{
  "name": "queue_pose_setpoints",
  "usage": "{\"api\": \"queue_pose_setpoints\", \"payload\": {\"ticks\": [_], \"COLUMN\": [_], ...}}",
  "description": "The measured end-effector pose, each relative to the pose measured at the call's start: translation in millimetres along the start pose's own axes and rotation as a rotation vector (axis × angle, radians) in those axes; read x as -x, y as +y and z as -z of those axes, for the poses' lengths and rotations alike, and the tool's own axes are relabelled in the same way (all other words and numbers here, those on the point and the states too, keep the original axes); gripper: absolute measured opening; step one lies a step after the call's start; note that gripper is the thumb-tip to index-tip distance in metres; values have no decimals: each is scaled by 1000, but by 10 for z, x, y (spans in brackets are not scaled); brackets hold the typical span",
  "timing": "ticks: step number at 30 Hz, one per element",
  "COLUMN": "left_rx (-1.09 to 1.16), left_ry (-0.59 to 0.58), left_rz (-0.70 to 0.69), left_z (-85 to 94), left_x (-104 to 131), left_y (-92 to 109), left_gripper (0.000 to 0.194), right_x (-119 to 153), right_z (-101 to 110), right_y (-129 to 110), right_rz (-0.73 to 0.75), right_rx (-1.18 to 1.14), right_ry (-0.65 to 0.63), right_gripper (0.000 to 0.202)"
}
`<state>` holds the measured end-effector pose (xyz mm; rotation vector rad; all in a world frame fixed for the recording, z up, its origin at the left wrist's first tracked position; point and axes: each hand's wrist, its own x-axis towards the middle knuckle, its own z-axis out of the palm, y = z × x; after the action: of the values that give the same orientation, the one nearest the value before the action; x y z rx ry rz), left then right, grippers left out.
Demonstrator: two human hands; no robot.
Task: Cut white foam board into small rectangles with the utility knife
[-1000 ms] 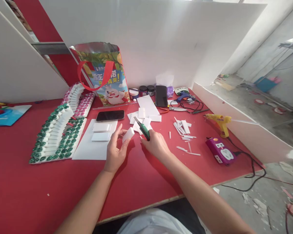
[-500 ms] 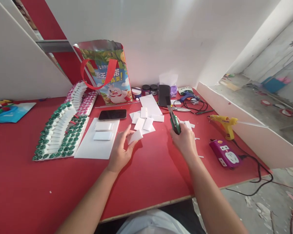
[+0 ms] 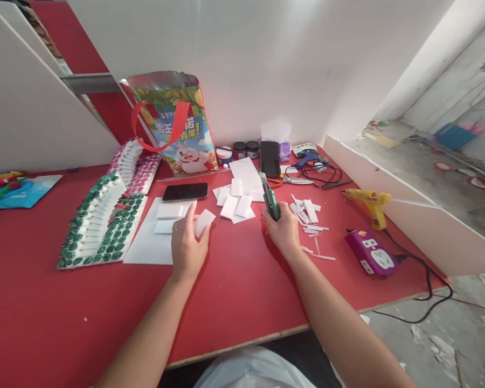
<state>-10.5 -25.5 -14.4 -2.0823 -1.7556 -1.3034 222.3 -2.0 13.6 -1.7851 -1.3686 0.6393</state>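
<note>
While the L hand [image 3: 188, 245] pinches a small white pc [image 3: 205, 221] w/ thumb & fingers, the R hand [image 3: 285, 226] is curled tight round a green knife [image 3: 271, 202], blade out & aimed away from the person. Half a sec ago the R hand was farther R, hiding most of the thin white strips [image 3: 307, 213]; now it's come back L, so lots more strips show, & the knife is in the gap b/w them & the pile of white pcs [image 3: 236, 207]. A full sec ago the knife was near the L hand, but now they're well apart. The L hand has gone L too: it was just past the R edge of the big white board [image 3: 145, 245], & now it's over that edge, hiding the R end of a flat white pc [image 3: 165, 227] there. The small pc it holds is tipped, just L of the pile. The black phone [image 3: 185, 191] hasn't moved, nor has the yellow glue gun [image 3: 369, 202], far R.
</note>
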Motion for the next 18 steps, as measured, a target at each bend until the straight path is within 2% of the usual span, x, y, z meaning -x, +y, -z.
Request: {"api": "queue_pose_setpoints", "payload": {"ticks": [6, 9, 12, 18], "left_rx": [-42, -29, 46, 375], "left_ry": [5, 17, 42, 38], "left_rz": [-25, 6, 113, 420], "left_z": [72, 105, 116, 106], "left_x": [-35, -70, -115, -156], "left_y": [-173, -230, -254, -298], "left_gripper": [54, 52, 52, 61], "right_x": [-18, -15, -22, -35], "right_z": [-29, -41, -42, -41], "right_y": [-3, 8, 15, 1], "right_rz": [17, 21, 23, 1], "right_rx": [-11, -13, -5, -5], "right_ry": [-19, -29, -32, -38], "right_gripper": [18, 19, 20, 19]}}
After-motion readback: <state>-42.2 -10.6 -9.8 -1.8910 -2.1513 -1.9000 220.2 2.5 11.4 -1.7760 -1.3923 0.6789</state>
